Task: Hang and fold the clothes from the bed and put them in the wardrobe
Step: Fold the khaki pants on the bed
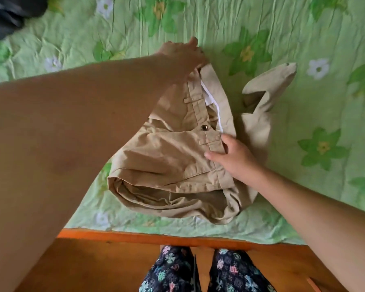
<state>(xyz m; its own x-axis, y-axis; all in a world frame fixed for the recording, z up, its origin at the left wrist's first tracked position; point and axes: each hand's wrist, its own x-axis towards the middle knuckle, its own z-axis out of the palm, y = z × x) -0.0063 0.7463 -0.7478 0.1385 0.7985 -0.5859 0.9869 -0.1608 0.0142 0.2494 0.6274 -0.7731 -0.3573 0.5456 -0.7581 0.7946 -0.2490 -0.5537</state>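
One pair of khaki trousers (169,157) lies bunched on the green flowered bedspread (282,28) near the wooden bed frame (114,249); one metal button (204,127) and two belt loops (193,100) show on its waistband. Two hands hold that waistband; the left hand (182,54) curls round its far end; the right hand (235,158) pinches it just beside the button, thumb on top. One dark garment (11,15) lies well apart at the far left corner.
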